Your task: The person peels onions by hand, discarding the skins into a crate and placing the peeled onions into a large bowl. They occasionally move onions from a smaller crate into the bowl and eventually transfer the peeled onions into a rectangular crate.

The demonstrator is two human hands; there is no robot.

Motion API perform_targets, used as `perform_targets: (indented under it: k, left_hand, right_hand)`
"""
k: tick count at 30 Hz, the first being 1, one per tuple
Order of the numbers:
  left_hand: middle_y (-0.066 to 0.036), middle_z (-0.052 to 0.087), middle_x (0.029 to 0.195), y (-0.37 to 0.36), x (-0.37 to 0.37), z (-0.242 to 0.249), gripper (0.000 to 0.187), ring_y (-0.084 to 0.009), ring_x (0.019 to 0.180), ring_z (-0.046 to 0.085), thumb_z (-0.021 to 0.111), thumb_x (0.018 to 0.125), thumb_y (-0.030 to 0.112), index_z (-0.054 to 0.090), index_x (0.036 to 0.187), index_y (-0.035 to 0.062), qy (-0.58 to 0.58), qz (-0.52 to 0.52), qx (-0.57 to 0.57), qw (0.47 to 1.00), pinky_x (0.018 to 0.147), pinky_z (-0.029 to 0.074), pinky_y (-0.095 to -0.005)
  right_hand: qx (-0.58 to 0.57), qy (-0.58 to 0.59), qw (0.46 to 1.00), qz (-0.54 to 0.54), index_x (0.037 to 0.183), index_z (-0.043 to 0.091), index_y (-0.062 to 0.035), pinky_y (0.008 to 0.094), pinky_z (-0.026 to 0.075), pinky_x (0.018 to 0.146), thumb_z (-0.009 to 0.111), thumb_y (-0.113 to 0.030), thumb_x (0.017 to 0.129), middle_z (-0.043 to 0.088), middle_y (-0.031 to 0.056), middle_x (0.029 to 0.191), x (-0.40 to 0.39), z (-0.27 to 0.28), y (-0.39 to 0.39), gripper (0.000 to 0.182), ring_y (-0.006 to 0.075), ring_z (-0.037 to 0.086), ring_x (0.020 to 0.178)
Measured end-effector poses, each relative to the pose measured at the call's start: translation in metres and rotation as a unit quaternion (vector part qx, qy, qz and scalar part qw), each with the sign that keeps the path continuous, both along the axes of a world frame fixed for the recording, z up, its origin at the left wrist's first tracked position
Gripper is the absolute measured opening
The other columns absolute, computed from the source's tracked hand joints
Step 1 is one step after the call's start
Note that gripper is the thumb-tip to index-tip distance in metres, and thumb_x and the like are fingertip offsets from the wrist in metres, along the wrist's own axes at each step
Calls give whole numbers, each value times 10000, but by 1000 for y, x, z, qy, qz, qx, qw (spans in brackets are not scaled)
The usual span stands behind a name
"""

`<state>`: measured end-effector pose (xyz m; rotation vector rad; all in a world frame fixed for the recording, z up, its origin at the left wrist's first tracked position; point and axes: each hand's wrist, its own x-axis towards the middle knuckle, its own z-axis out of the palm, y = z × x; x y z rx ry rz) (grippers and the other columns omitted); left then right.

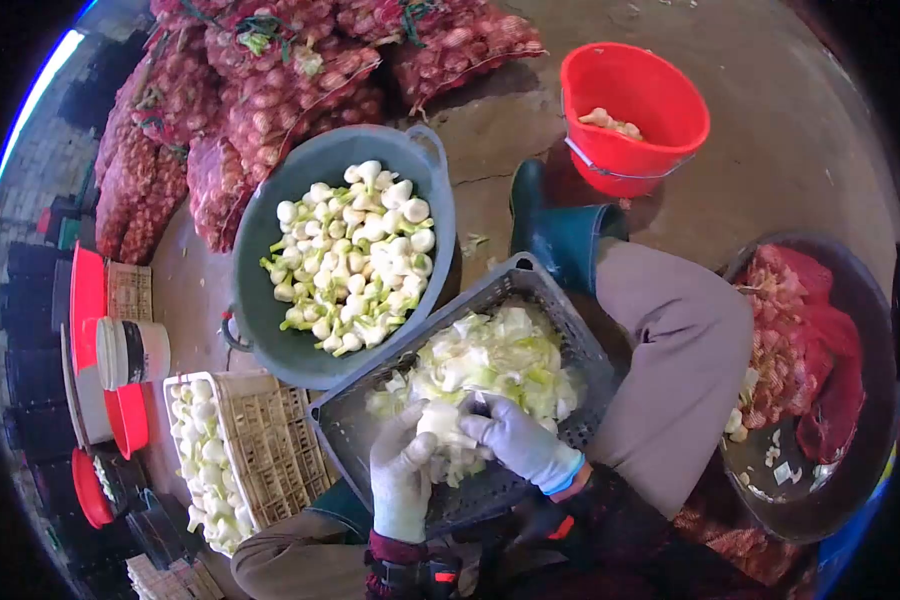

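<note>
In the head view, a white garlic bulb [440, 422] is held over a black plastic crate [345, 445]. My left hand [400, 470], in a pale work glove, is closed around the bulb's left side. My right hand [525, 440], in a grey glove with a blue cuff, pinches at the bulb's right side. A small dark sliver shows at its fingertips; what it is I cannot make out. Below both hands lies a heap of pale and greenish garlic peelings [500, 355].
A grey-green tub [440, 215] of trimmed garlic bulbs stands beyond the crate. Red net sacks [270, 95] are piled behind it. At left is a wicker-sided basket [270, 440] of bulbs; far right, a red bucket [625, 185] and a dark basin [845, 505] with a net sack.
</note>
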<state>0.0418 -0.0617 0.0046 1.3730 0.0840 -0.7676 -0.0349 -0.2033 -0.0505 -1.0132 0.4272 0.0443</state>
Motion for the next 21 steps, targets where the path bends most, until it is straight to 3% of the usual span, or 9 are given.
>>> perform_targets:
  k: [2,6,7,8,11,13,15,16,21]
  left_hand:
    - [-162,598,1130,0,0,-10,591,-232,932,627,717,810,186,469,1275,-81,53,47,-91,993,769,512,-303]
    - [-166,589,1151,13,2,-36,666,-252,985,622,714,822,317,457,1288,-83,95,31,-19,995,796,513,-314]
    - [-166,589,1151,8,3,-33,666,-252,985,622,714,822,317,457,1288,-83,99,34,-21,994,796,513,-314]
    - [-149,590,1137,0,6,-23,680,-224,936,623,701,828,351,455,1296,-76,43,40,-9,998,757,508,-297]
    - [-74,641,914,6,12,-15,556,-104,688,569,674,837,341,520,1209,-41,2,-40,93,995,563,438,-235]
    - [-62,645,838,7,14,-17,449,-112,671,579,683,823,243,547,1145,-38,58,-68,142,986,553,449,-228]
    - [-92,661,875,11,15,-20,430,-134,695,612,710,801,175,560,1144,-35,79,-35,97,991,545,460,-222]
    - [-113,666,905,12,13,-22,444,-162,732,632,736,788,184,569,1137,-34,117,-9,47,992,581,487,-239]
    - [-151,642,1090,16,7,-40,598,-261,1011,622,831,709,281,578,1171,-2,190,50,-138,971,871,510,-388]
  right_hand:
    - [216,43,975,-23,1008,577,-8,220,456,581,583,-169,940,621,28,855,3,-1,1,175,75,553,698]
    - [326,170,923,-116,989,572,-17,265,443,557,600,-159,922,633,54,813,15,13,2,159,134,563,657]
    - [56,92,991,-78,980,571,-22,290,443,556,610,-156,912,635,79,802,13,-2,6,155,173,583,679]
    - [-218,4,975,-31,972,571,-27,314,443,556,620,-152,901,637,105,792,12,-8,8,152,213,603,701]
    - [-441,-42,896,4,934,583,-36,350,449,601,635,-152,886,622,152,791,12,1,8,136,264,611,754]
    - [-480,-87,872,-36,904,588,-50,328,448,647,641,-167,892,596,89,730,17,-1,9,129,199,580,734]
    - [-28,45,998,27,908,587,-52,285,437,666,629,-167,909,559,33,712,16,19,1,123,142,527,704]
    - [-57,61,996,24,947,593,-48,257,433,620,608,-169,932,569,7,778,10,0,3,122,96,511,688]
    - [262,82,960,-45,1071,536,25,254,488,609,526,-190,970,608,51,875,11,11,-6,238,132,588,683]
